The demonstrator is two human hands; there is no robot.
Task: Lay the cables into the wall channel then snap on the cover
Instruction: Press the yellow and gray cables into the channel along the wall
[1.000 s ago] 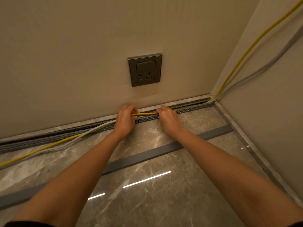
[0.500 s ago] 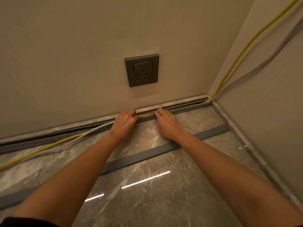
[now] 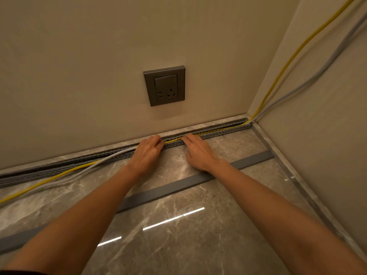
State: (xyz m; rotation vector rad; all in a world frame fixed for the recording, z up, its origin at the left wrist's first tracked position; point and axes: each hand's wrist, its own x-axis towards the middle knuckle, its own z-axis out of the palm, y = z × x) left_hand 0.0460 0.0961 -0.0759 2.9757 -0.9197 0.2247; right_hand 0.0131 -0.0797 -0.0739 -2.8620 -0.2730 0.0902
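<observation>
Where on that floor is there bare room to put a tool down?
Bare floor lies nearer than the grey cover strip, between the forearms. Another patch lies between strip and channel, right of the right hand. Left of the left hand, yellow cable and grey cable crowd it.

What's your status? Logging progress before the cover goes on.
Both hands, left hand and right hand, pressing yellow cable into channel. Left stretch unseated. Cover on floor, nothing blocking.

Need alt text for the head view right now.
Both hands, left hand and right hand, press a yellow cable into the slotted wall channel below a socket; the grey cover lies on the floor.
</observation>
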